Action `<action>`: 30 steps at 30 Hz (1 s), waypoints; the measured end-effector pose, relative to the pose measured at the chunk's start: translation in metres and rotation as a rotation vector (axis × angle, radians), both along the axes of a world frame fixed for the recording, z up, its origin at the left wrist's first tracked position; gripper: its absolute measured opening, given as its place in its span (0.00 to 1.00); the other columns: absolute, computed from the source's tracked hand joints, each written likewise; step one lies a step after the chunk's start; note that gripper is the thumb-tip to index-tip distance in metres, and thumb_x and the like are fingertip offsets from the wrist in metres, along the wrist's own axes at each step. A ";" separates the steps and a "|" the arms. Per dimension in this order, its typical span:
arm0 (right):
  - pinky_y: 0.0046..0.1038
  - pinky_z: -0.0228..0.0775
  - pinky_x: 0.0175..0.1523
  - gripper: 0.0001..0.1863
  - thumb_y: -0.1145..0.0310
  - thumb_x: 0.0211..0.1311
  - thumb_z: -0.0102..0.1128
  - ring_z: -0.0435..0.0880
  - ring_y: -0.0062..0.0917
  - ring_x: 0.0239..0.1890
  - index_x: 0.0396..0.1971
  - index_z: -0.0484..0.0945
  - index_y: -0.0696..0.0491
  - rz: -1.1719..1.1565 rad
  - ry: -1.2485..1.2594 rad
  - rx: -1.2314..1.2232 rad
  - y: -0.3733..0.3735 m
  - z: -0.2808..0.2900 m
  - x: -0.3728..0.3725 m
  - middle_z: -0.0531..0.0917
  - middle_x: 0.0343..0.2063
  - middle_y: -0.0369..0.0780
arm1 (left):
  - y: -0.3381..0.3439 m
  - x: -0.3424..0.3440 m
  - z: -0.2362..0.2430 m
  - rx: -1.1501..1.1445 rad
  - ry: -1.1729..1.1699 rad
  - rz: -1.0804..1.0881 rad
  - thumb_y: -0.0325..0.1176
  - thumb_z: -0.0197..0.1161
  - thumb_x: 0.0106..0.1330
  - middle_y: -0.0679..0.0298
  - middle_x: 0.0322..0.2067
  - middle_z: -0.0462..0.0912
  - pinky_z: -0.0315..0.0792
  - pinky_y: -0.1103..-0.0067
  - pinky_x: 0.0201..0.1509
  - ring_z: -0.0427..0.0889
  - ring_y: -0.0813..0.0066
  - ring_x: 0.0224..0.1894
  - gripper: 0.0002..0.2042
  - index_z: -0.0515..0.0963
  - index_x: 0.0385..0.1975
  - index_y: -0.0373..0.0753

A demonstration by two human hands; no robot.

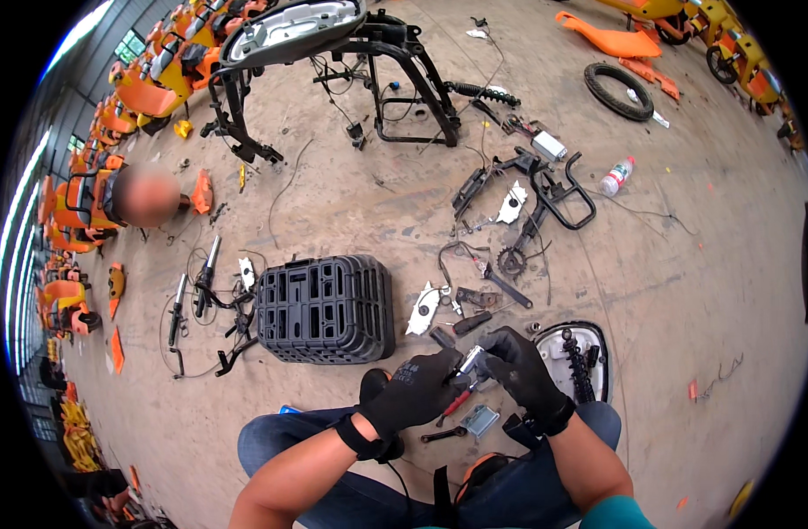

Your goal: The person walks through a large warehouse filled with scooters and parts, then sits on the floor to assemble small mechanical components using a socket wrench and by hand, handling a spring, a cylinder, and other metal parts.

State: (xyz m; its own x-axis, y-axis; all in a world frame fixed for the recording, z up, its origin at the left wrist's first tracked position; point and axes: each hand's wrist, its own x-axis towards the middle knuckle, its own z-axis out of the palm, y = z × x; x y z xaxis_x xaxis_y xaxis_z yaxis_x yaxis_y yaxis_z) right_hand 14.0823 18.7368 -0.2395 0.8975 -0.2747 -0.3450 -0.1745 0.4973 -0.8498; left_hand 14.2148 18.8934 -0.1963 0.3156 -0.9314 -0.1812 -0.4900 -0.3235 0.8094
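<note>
Both my hands wear black gloves and meet in front of my lap. Between them is a small silvery metal part (472, 359), its kind too small to make out. My left hand (413, 390) is closed on one side of it, and my right hand (520, 370) pinches the other side. A red-handled tool (457, 404) shows just below my left fingers; I cannot tell whether that hand touches it. On the floor beneath lie a grey-blue metal piece (481, 421) and a short dark wrench (443, 434). A black-handled tool (472, 324) lies just beyond my hands.
A black plastic crate (324, 309) stands to the left. Near my right knee, a white-lined shell (554, 342) holds a shock absorber (580, 366). Ahead are a black vehicle frame (413, 66), a tire (617, 91) and a bottle (616, 176). Someone (144, 196) is at far left.
</note>
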 end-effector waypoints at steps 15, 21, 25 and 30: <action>0.20 0.68 0.35 0.07 0.75 0.61 0.62 0.73 0.13 0.30 0.36 0.73 0.57 -0.065 -0.117 0.039 0.000 -0.008 -0.004 0.78 0.30 0.34 | -0.007 -0.008 0.004 -0.071 -0.065 -0.026 0.37 0.61 0.65 0.51 0.26 0.78 0.69 0.67 0.30 0.79 0.54 0.27 0.10 0.75 0.38 0.37; 0.19 0.67 0.35 0.07 0.72 0.65 0.57 0.72 0.13 0.29 0.39 0.77 0.59 0.081 0.001 -0.090 -0.002 -0.001 -0.004 0.77 0.27 0.32 | 0.000 -0.010 0.000 0.143 0.061 0.030 0.31 0.61 0.65 0.54 0.21 0.76 0.69 0.72 0.29 0.76 0.69 0.23 0.13 0.72 0.44 0.31; 0.19 0.68 0.35 0.07 0.74 0.64 0.53 0.73 0.12 0.28 0.38 0.76 0.59 0.121 0.078 -0.198 0.001 0.003 -0.004 0.78 0.27 0.32 | -0.001 -0.013 0.010 0.184 0.007 0.019 0.30 0.59 0.66 0.51 0.22 0.77 0.70 0.72 0.30 0.77 0.68 0.23 0.22 0.66 0.58 0.32; 0.21 0.71 0.34 0.07 0.72 0.64 0.54 0.76 0.15 0.27 0.39 0.76 0.58 0.063 0.171 -0.193 0.005 -0.010 -0.010 0.79 0.27 0.34 | -0.003 -0.010 0.014 0.264 0.048 -0.055 0.41 0.60 0.64 0.51 0.21 0.81 0.72 0.63 0.29 0.82 0.54 0.25 0.26 0.66 0.60 0.37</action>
